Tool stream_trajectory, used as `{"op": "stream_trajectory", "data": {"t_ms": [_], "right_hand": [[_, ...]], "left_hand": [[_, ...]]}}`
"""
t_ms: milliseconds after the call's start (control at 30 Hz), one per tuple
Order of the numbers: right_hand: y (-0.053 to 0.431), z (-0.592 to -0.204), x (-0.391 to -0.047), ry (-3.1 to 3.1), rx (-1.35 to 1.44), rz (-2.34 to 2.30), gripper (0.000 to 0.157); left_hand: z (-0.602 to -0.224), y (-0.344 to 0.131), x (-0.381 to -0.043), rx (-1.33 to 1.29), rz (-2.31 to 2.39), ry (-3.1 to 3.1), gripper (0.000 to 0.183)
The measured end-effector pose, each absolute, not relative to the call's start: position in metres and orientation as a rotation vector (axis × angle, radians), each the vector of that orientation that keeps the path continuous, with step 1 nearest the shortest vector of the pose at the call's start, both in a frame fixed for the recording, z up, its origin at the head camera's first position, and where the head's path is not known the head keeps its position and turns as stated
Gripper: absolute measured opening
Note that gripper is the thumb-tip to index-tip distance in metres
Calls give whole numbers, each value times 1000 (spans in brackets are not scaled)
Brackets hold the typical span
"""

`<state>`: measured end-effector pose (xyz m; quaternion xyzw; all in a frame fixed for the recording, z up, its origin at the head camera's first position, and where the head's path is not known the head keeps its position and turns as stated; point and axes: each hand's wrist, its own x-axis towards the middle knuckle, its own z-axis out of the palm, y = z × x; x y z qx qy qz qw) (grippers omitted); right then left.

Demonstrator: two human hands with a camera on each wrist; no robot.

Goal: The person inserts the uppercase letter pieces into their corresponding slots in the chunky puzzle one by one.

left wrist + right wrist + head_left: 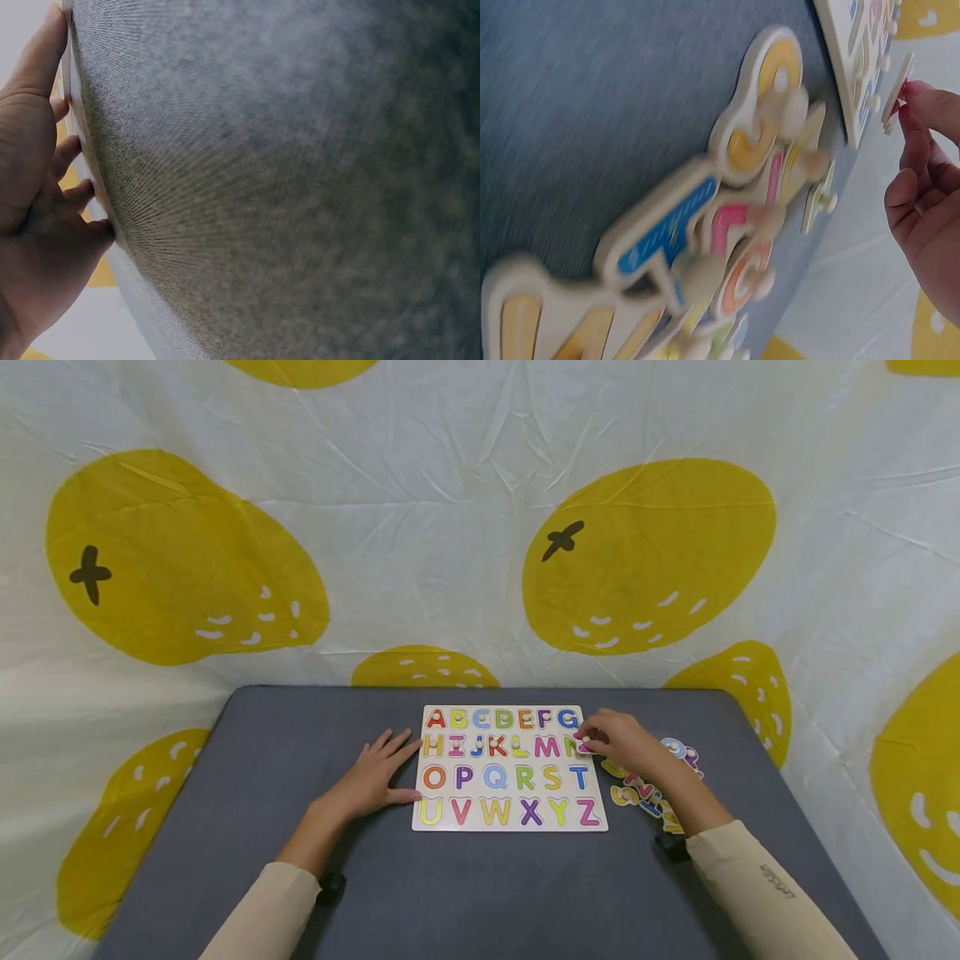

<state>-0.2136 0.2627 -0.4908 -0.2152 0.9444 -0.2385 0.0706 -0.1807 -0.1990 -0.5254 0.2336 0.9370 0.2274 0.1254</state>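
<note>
A white alphabet puzzle board (480,828) lies on the table; small knobs stand on letters in its upper two rows. My left hand (372,777) rests on the table with spread fingers, its fingertips and thumb at the board's left edge. Over the board's right edge, beside the green N, my right hand (628,745) pinches a pink letter piece (587,747) between thumb and finger. The right wrist view shows this letter piece (898,91) nearly edge-on, raised and tilted, so its letter cannot be read.
To the board's right, partly under the right forearm, lies an overlapping heap of knobbed letter pieces, among them a yellow piece (622,795) and a blue piece (664,229). The dark grey tabletop (495,893) ends at a white curtain (420,552) with yellow fruit shapes.
</note>
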Motion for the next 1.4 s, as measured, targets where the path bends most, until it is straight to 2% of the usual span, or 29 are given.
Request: {"op": "stream_trajectory", "data": {"t_ms": [600,833,1400], "right_hand": [[212,-499,-229,2817,-693,-674,5],[199,-506,-231,2827,-665,-638,15],[189,-514,-231,2868,-483,-593,20]], "left_hand": [[-528,-199,-183,695,638,2731,95],[-529,-199,-183,699,651,2727,94],[-529,-200,-182,693,635,2736,95]]}}
